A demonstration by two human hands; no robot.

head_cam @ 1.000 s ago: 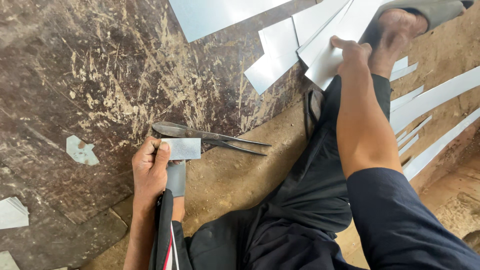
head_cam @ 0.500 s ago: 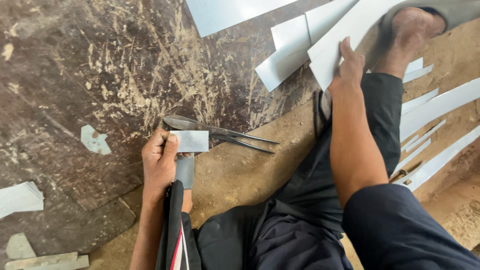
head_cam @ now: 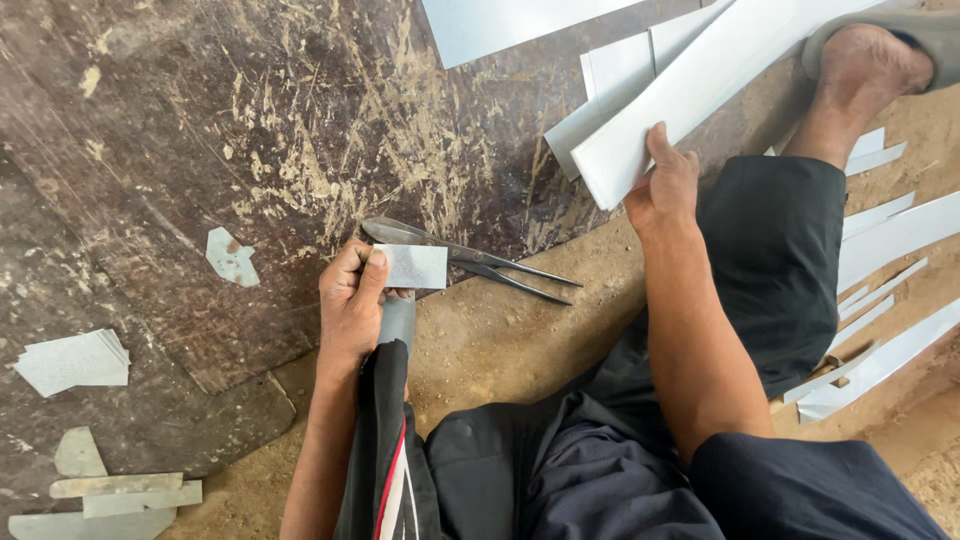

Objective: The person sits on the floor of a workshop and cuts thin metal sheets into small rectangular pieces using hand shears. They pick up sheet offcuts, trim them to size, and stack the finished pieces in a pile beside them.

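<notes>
My left hand (head_cam: 352, 300) pinches a small rectangular piece of grey sheet metal (head_cam: 415, 266) at the edge of a scratched dark board (head_cam: 200, 130). Metal snips (head_cam: 470, 258) lie on the board's edge just behind that piece, blades pointing right. My right hand (head_cam: 662, 185) grips the near end of a long pale sheet-metal strip (head_cam: 700, 90) that runs up and to the right. My legs in dark trousers and a bare foot (head_cam: 860, 70) lie to the right.
More cut strips (head_cam: 880, 240) lie on the sandy ground at the right. A large sheet (head_cam: 500, 20) and stacked pieces (head_cam: 615, 75) rest at the top. Small offcuts (head_cam: 75, 360) and scraps (head_cam: 110, 495) lie on the board at the left.
My right hand has drawn the long strip down and towards me, away from the foot. My left hand with the small piece stays by the snips.
</notes>
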